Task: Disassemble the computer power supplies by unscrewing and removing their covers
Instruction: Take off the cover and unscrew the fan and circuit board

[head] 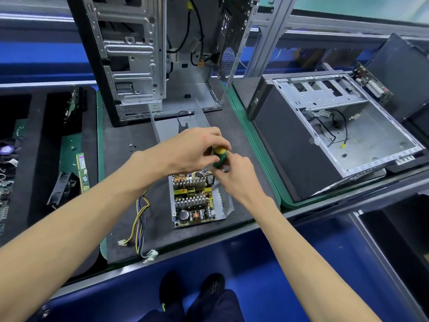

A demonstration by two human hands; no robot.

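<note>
We judge that the cover (181,123) is already off (it lies behind the hands, in the middle of the frame) and we work now on a screw inside the open power supply (197,201), at lower centre. The right hand (234,175) grips the green screwdriver (219,156); the left hand (197,147) curls over its yellow top. Next we must turn it steadily, keeping the tip seated.

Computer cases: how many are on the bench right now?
2. One case stands upright behind the opened power supply; the other case lies on its side to the right, open face up. More may sit out of frame.
</note>
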